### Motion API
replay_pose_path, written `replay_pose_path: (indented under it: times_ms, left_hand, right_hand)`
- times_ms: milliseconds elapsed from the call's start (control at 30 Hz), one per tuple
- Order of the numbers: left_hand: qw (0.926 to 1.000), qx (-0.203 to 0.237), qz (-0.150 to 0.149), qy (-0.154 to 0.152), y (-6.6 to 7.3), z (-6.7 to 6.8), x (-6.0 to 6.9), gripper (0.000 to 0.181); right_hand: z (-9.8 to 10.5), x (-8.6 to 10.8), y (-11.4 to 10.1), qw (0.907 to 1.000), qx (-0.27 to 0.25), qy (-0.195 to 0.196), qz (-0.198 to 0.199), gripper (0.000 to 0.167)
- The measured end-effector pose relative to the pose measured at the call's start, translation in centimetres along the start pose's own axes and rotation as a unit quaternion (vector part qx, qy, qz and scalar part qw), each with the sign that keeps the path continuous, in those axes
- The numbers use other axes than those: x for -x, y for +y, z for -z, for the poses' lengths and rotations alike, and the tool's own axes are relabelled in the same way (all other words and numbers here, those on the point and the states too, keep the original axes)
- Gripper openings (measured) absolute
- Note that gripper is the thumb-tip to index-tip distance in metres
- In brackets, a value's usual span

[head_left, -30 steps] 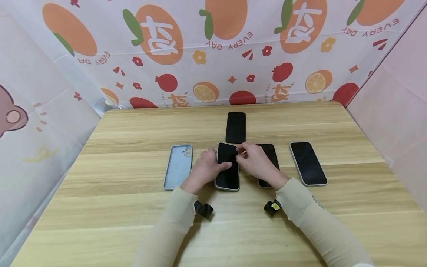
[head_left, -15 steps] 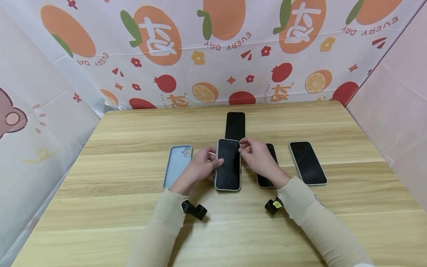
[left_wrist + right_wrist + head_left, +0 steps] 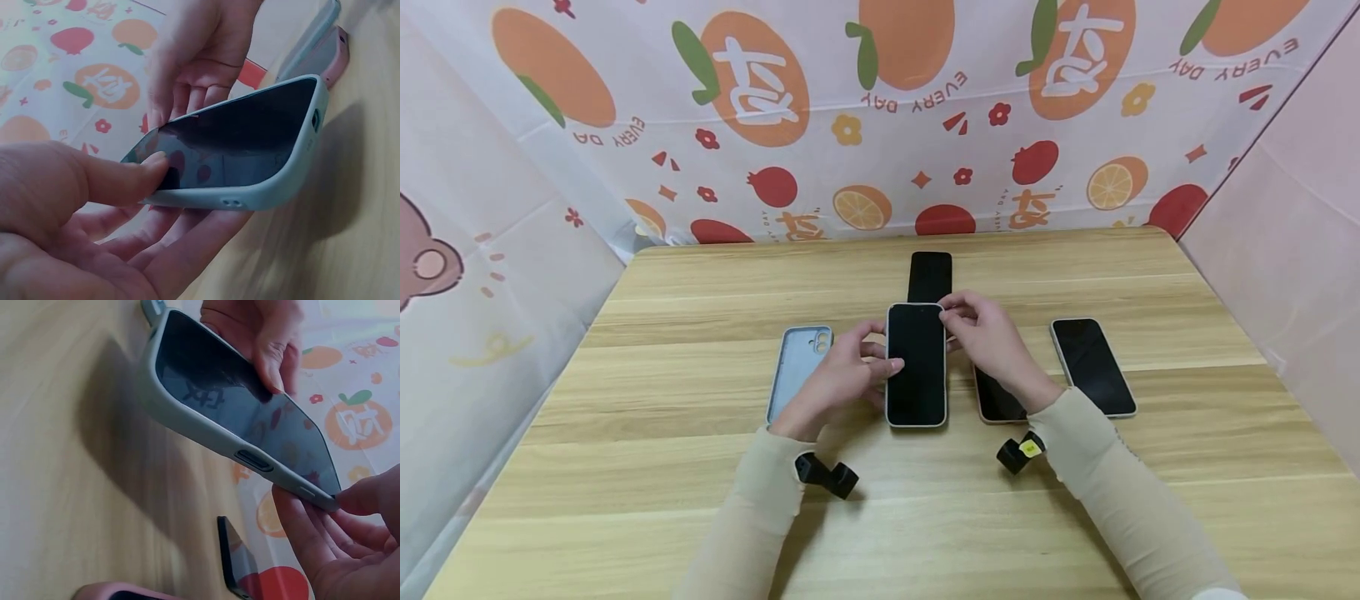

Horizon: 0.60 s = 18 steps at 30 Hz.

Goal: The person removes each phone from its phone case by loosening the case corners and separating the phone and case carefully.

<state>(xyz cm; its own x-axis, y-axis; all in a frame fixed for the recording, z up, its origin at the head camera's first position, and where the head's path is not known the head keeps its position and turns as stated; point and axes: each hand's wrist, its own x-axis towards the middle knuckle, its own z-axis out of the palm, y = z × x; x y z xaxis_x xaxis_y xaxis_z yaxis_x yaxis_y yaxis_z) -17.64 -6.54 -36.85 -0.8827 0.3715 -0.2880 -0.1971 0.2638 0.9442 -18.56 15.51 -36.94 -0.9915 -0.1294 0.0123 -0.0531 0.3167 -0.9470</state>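
Observation:
A black-screened phone (image 3: 916, 367) in a pale blue-green case is held off the table between both hands, screen up. My left hand (image 3: 838, 375) grips its left side, thumb on the screen's edge and fingers beneath, as the left wrist view shows. At the upper right corner, my right hand (image 3: 992, 337) pinches the phone, with the thumb at the screen's edge and fingers under the case (image 3: 194, 428). In the right wrist view the case fits around the phone, with a side cutout visible. The phone's back is hidden.
An empty light blue phone case (image 3: 797, 367) lies left. Behind is a black phone (image 3: 931, 275), partly covered from view. A pink-edged phone (image 3: 996, 400) lies under the right forearm, and a pale-edged phone (image 3: 1093, 367) farther right. A printed cloth (image 3: 880, 125) hangs behind the table.
The cased phone has risen from the table. My left thumb has drawn back toward the screen's left edge, fingers going beneath. The right hand has shifted up with the phone's upper right corner.

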Motion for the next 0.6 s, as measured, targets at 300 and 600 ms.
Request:
replay_pose_path:
  times_ms: [300, 600]
  left_hand:
    - [0.9994, 0.023, -0.008, -0.025, 0.4, 0.7, 0.5, 0.049]
    - [0.998, 0.041, -0.035, -0.034, 1.0, 1.0, 0.8, 0.05]
  right_hand:
    - [0.8, -0.3, -0.7, 0.9976, -0.061, -0.028, -0.019, 0.029]
    - [2.0, -0.5, -1.4, 0.9894, -0.129, -0.067, -0.004, 0.031]
